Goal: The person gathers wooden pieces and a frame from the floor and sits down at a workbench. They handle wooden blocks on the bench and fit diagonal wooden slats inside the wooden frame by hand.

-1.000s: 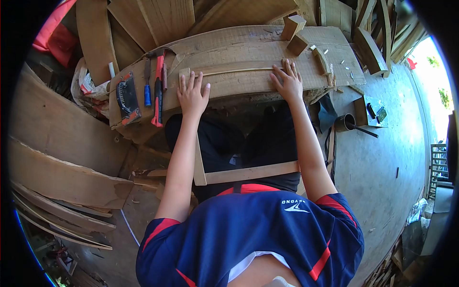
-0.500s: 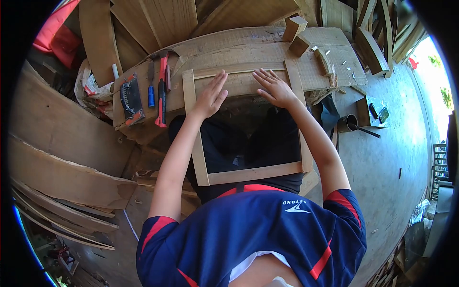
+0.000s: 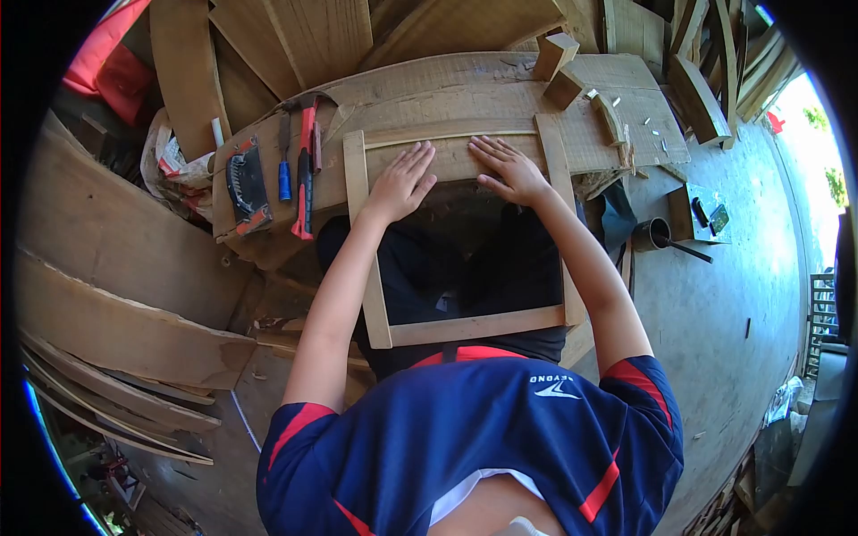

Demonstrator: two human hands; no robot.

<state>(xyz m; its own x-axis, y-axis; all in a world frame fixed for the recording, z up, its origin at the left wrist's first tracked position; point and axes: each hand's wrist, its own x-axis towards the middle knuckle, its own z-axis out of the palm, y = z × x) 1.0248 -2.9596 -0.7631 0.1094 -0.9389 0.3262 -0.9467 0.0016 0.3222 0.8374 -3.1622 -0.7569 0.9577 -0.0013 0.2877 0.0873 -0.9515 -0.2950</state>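
A rectangular wooden frame (image 3: pixel 478 327) leans from the workbench (image 3: pixel 429 80) down to my lap, its far bar lying on the bench top. My left hand (image 3: pixel 401 183) is flat with outstretched fingers, inside the frame's left bar, over the bench's near edge. Opposite it, my right hand (image 3: pixel 511 171) lies open just inside the right bar. Neither hand holds anything; whether the palms touch the bench is hard to tell. Left of the frame lie a red and black hammer (image 3: pixel 305 174), a blue-handled chisel (image 3: pixel 284 170) and a dark tool with orange ends (image 3: pixel 246 186).
Two wood blocks (image 3: pixel 564 88) and a curved wood piece (image 3: pixel 608 120) sit at the bench's right, beside small chips. Boards (image 3: pixel 116 313) are stacked at the left. On the floor at the right are a can (image 3: pixel 651 234) and a metal box (image 3: pixel 695 214).
Both hands have left the frame's top corners and moved inward, each now inside a side bar. The frame's side bars show more fully, and the frame itself looks nearly unmoved.
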